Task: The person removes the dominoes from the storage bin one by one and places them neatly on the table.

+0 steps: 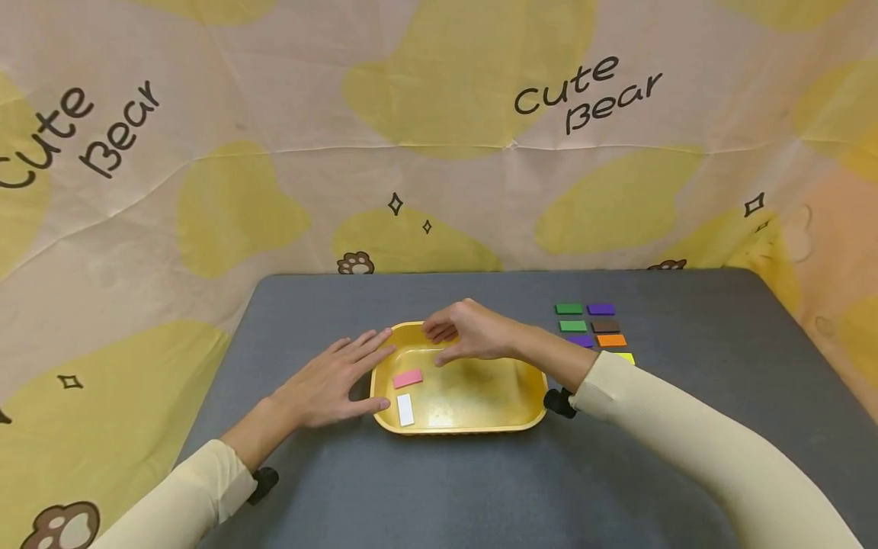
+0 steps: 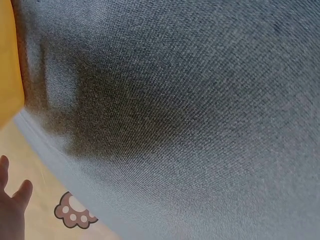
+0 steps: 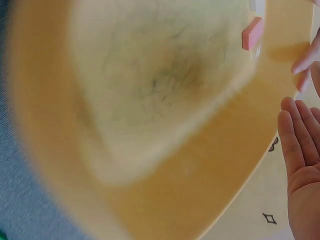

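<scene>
A yellow tray [image 1: 480, 415] stands on the grey table. Inside it on the left lie a pink block [image 1: 408, 379] and, nearer to me, a white block [image 1: 405, 409]. My left hand [image 1: 332, 385] is at the tray's left side with fingers spread, the fingertips and thumb reaching the rim. Over the tray's far left part hovers my right hand [image 1: 473, 332], its thumb apart from the loosely bent fingers and no block visible between them. In the right wrist view the fingers [image 3: 299, 137] look fairly straight, and the pink block [image 3: 252, 34] shows beyond the tray floor.
Right of the tray several flat blocks lie in two columns, among them a dark green block [image 1: 568, 309], a purple block [image 1: 600, 309], a brown block [image 1: 606, 326] and an orange block [image 1: 611, 340]. My right forearm partly covers a yellow block [image 1: 626, 357]. A patterned cloth [image 1: 439, 114] hangs behind the table.
</scene>
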Demonstrator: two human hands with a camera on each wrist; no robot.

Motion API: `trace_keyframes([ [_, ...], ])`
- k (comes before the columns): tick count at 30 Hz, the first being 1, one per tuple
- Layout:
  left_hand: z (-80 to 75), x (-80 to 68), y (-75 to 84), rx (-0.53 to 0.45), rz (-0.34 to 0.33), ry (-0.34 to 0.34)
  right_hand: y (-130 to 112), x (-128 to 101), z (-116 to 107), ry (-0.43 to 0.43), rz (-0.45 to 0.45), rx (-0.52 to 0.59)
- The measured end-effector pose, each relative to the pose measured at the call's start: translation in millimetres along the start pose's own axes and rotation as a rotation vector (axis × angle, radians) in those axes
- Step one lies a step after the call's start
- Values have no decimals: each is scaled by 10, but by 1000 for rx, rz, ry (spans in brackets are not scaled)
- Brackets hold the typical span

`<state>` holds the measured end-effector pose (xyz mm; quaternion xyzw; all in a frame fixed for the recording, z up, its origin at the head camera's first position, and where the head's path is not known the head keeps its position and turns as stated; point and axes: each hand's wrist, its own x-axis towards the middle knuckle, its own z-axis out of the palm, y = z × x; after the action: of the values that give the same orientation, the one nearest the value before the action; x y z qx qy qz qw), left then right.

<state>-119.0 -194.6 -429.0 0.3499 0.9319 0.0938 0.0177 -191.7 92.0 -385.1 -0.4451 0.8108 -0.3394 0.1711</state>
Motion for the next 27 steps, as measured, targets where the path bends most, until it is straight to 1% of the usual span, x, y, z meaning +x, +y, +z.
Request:
trace_keyframes([
  [8, 18, -3, -12, 3, 5, -3, 13, 171, 124, -63, 35, 1],
  [12, 19, -5, -13, -1, 7, 3, 15, 240, 189, -99, 40, -27],
  [14, 18, -2, -13, -5, 5, 1, 11, 269, 217, -111, 36, -59],
  [22, 19, -4, -20, -15, -2, -4, 2, 345, 306, -112, 16, -138],
  [27, 18, -7, -21, -17, 1, -4, 33, 376, 356, -133, 14, -155],
])
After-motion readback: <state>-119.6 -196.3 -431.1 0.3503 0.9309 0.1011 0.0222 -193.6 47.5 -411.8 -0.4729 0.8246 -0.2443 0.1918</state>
